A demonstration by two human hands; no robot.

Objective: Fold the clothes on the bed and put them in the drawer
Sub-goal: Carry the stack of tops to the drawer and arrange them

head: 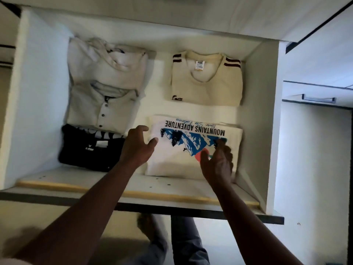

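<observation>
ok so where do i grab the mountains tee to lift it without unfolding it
Its left and right edges, one hand from each side, fingers slid underneath. The mountains tee lies flat in the drawer, a wide folded rectangle, so one-edge grabs would likely unfold it.

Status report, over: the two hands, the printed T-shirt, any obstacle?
Left hand open at left edge of printed T-shirt, right hand open over its right side. T-shirt folded flat in drawer. No obstacle seen.

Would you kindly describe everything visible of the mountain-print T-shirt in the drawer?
The mountain-print T-shirt is white, cotton-looking, folded into a rectangle, print up: blue mountains, red disc, MOUNTAINS ADVENTURE upside down. It lies flat at the front right of the drawer. The left hand and right hand hover at its sides; contact unclear.
</observation>
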